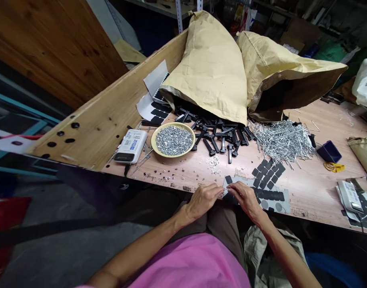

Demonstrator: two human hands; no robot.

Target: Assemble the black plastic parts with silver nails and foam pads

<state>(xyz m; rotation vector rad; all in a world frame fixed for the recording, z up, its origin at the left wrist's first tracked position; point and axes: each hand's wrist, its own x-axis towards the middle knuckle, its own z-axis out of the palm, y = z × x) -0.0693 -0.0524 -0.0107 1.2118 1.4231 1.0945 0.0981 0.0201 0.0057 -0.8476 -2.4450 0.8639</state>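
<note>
"Silver-coloured metal shows at the centre of the head view; what is it?"

"It is a thin metal rod (226,189), held over the near edge of the table (183,176), by the left end of a grey sheet (286,205)."

"How do the fingers stand?"

"Those of the left hand (204,197) pinch the rod from one side; those of the right hand (246,199) pinch it from the other. The fingertips nearly meet, so only a short length shows between them."

"How far along is the work?"

"Judged from the supplies, much seems left. A large pile of rods (282,140) lies loose on the right, black plastic parts (230,152) spill before the mouth of a paper sack (210,68), and a yellow bowl (153,141) is full of small metal nuts (174,140). One rod is in hand. Whether any in the pile are finished cannot be told at this size."

"And the black pads (270,185)?"

"Some lie in rows on the grey sheet, others on the table just beyond it."

"Which labels can be read?"

"None with certainty. Blue lettering marks the white box (131,145) beside the bowl, and a similar device (350,196) at far right; both are blurred. Dark characters on the white bag (366,86) are equally unclear, and no brand is legible."
</note>
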